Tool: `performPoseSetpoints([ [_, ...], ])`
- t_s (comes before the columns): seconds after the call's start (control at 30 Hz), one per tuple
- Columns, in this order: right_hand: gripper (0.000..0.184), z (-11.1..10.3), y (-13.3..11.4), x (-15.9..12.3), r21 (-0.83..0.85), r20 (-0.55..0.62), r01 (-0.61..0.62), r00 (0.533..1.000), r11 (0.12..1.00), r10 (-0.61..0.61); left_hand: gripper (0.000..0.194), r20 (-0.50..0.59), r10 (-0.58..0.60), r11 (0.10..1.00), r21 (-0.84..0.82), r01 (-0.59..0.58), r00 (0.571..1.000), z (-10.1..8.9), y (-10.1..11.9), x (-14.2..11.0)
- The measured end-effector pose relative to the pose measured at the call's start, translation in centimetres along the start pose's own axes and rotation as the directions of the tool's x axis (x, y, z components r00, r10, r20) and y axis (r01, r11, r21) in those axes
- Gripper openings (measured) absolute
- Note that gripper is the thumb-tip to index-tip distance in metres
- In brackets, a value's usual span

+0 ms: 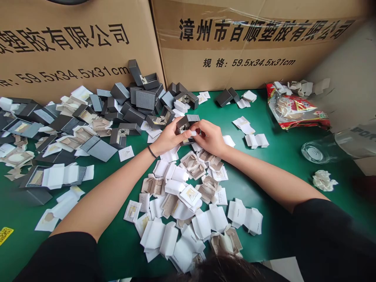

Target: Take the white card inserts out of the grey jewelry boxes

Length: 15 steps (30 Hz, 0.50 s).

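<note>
My left hand [168, 140] is wrapped round a small dark grey gift box [192, 117] with its lid raised. The thumb lies along the near side of the box. At its open side, my right hand [212, 138] has its fingers bent and pinched together. A small white piece of card [193, 133] shows between the right fingertips and the left thumb. The inside of the box is mostly hidden by my fingers. Below both hands lies a heap of folded white card inserts [176, 174], some with grey-brown undersides.
Many dark grey boxes [145, 100] are piled at the left and back, mixed with card inserts. Two large cartons [249, 74] stand behind. To the right are a red plastic bag [296, 111], a clear cup [319, 152] and crumpled tissue [324, 181] on the green table [282, 149].
</note>
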State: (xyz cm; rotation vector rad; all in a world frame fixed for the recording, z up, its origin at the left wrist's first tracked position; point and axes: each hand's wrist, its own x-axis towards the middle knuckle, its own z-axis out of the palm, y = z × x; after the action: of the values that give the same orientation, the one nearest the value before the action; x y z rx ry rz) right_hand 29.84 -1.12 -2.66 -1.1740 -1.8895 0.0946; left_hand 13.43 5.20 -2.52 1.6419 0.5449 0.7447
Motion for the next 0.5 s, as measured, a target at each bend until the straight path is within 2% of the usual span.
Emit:
performPoseSetpoints([
  [0.17,0.007,0.22,0.33,-0.14,-0.057,0.093,-0.021,0.995,0.998,0.026,0.063,0.019,-0.009,1.0,0.002,0.008,1.0,0.06,0.37,-0.04],
  [0.3,0.005,0.21,0.36,-0.19,-0.047,0.101,-0.019,0.995,0.999,0.023,0.062,0.032,-0.01,1.0,-0.024,0.011,0.999,0.05,0.54,-0.02],
  [0.5,0.01,0.08,0.1,-0.06,-0.061,0.086,0.0,0.996,0.998,0.005,0.063,0.047,-0.074,0.992,-0.101,0.078,0.996,-0.07,0.68,-0.17],
])
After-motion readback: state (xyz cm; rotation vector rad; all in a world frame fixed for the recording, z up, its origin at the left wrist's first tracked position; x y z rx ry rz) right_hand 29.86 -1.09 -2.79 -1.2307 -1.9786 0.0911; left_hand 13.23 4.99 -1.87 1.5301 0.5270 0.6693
